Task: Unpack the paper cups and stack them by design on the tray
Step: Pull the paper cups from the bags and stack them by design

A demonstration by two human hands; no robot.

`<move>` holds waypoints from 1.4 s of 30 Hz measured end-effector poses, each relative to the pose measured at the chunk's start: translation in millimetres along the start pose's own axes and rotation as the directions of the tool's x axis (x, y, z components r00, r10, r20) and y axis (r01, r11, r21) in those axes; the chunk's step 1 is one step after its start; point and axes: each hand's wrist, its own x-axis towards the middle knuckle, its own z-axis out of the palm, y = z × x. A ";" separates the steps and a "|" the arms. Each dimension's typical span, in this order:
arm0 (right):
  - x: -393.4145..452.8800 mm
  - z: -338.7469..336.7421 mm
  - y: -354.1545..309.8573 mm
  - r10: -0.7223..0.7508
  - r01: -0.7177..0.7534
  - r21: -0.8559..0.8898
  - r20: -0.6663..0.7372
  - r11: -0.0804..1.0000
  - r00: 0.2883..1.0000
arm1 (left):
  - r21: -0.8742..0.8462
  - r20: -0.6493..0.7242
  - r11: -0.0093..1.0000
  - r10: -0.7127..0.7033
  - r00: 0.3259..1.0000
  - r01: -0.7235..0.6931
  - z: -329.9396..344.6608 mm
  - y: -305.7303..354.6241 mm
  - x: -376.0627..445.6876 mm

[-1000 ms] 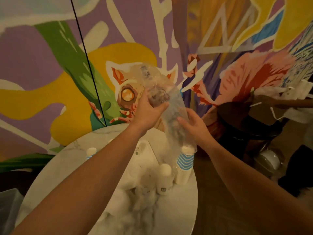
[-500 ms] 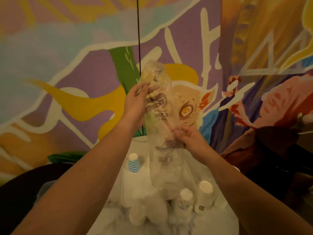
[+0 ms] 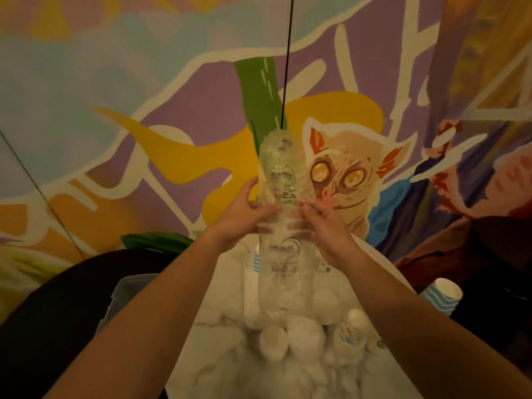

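Clear plastic sleeve (image 3: 280, 214), contents hard to make out, held upright between left hand (image 3: 240, 216) and right hand (image 3: 324, 223), both pinching its middle.

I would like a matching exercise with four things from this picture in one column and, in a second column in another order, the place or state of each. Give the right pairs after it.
Things
1. clear plastic sleeve
2. left hand
3. blue-striped cup
4. table

Places or states
A. lies at the right edge of the table
B. held up by both hands
C. grips the sleeve's left side
D. white, with cups on it

Pairs: 1-B, 2-C, 3-A, 4-D

The right hand pinches the sleeve's other side.
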 end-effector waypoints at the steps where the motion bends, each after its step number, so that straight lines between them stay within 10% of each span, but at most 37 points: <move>1: 3.6 7.6 7.1 0.026 -0.026 -0.004 0.000 1.000 1.000 | 0.035 0.028 0.999 -0.016 0.999 0.015 -8.1 -12.6 -5.1; 15: -3.3 136.2 215.3 0.307 -0.288 -0.310 0.013 0.906 0.952 | -0.025 -0.270 0.954 -0.294 0.917 0.299 -144.7 -187.1 0.3; 22: 5.5 144.3 267.4 0.354 -0.321 -0.546 -0.047 0.774 0.934 | 0.416 -0.282 0.745 -0.440 0.853 0.521 -173.5 -266.1 18.2; 26: -5.0 145.6 282.2 0.238 -0.018 -0.896 0.099 0.444 0.966 | 0.767 -0.252 0.495 -0.353 0.901 0.408 -183.4 -284.1 32.5; 31: -26.1 156.2 306.8 0.255 0.368 -0.909 0.409 0.195 0.876 | 0.949 -0.004 0.306 -0.241 0.971 0.080 -184.6 -305.8 65.6; 42: -47.4 154.8 316.4 0.415 0.403 -0.908 0.413 0.117 0.811 | 0.952 0.047 0.296 -0.380 0.924 0.073 -185.5 -314.3 99.0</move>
